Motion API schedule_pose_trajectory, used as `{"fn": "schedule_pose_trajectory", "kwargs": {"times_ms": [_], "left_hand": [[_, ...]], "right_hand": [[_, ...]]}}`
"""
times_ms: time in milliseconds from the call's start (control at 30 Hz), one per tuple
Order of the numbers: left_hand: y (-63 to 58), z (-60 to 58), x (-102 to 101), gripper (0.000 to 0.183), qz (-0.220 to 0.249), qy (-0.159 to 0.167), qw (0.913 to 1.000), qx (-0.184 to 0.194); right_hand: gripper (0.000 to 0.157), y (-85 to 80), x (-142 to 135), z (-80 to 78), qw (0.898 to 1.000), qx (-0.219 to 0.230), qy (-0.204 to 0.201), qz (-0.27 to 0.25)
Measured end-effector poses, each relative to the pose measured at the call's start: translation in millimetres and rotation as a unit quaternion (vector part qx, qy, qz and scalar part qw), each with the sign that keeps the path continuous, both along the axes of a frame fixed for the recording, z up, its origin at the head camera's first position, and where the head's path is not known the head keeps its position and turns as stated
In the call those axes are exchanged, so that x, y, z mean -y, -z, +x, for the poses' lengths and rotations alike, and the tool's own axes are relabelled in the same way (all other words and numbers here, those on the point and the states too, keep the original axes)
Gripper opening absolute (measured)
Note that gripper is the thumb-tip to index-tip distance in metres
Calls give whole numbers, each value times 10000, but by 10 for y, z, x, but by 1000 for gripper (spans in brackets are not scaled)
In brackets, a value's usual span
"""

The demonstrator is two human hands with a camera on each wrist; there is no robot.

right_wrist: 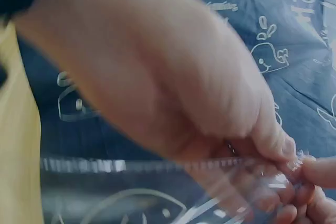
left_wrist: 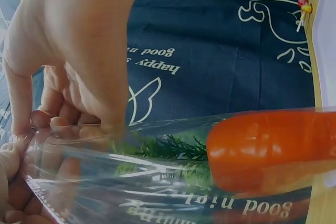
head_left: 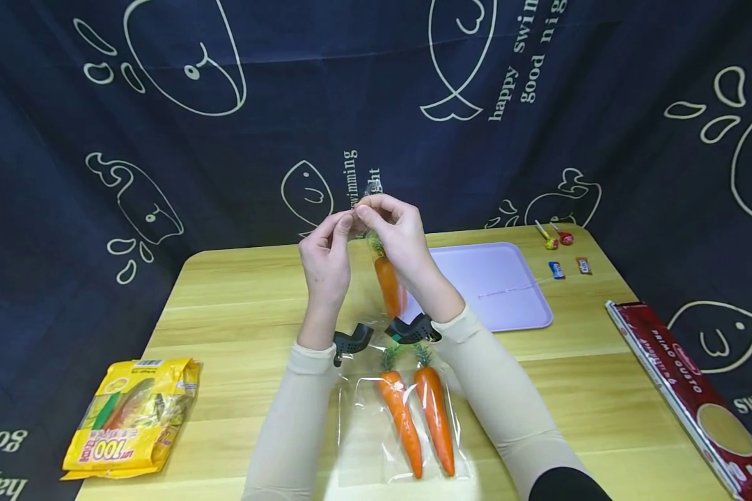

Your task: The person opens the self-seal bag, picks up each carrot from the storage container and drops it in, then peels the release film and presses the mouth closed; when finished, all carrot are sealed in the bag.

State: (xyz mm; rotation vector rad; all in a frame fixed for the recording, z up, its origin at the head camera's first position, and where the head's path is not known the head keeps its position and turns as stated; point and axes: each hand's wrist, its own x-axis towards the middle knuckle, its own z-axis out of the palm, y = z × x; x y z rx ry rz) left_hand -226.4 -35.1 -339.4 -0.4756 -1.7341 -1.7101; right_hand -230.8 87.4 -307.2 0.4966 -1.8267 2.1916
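Both hands are raised over the table, fingertips close together at the top of a clear plastic bag (left_wrist: pixel 152 177). My left hand (head_left: pixel 327 261) pinches the bag's top edge between thumb and fingers. My right hand (head_left: pixel 404 233) pinches the same gathered edge just beside it. Inside the bag hangs an orange carrot (head_left: pixel 386 282) with its green top (left_wrist: pixel 178 150) toward the hands. In the right wrist view, crinkled clear film (right_wrist: pixel 278 179) shows at the fingertips of my right hand (right_wrist: pixel 184 77). Below the wrists, two more carrots (head_left: pixel 435 417) lie in clear packaging (head_left: pixel 363 438) on the table.
A lilac tray (head_left: pixel 533 313) lies behind the right arm, with a thin clear strip (head_left: pixel 507 291) across it. Beyond are two lollipops (head_left: pixel 558 240) and two small wrapped candies (head_left: pixel 556 270). A red spaghetti pack (head_left: pixel 683 390) lies right; a yellow bag (head_left: pixel 131 417) lies left.
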Motion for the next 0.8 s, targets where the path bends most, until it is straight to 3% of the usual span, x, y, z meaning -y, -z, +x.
{"fn": "schedule_pose_trajectory", "kwargs": {"times_ms": [67,200,333,433,633,800], "left_hand": [[-6,-8,-7,22,126,136,9998,5],[-29,-31,41,21,707,334,9965,284],[-57,-43,133,22,1643,534,9828,655],[-82,-49,194,24,2191,745,9703,704],[-168,-5,327,31,2656,818,9589,570],[-217,36,507,35,2862,648,9549,447]], "right_hand": [[6,0,-17,2,9962,374,-211,-755],[7,-21,-116,-35,9876,329,47,-1534],[5,-19,-278,-87,9896,92,709,-1248],[5,11,-425,-128,9893,22,1065,-996],[8,104,-715,-202,9841,-30,1566,-836],[9,201,-888,-251,9806,120,1828,-693]]}}
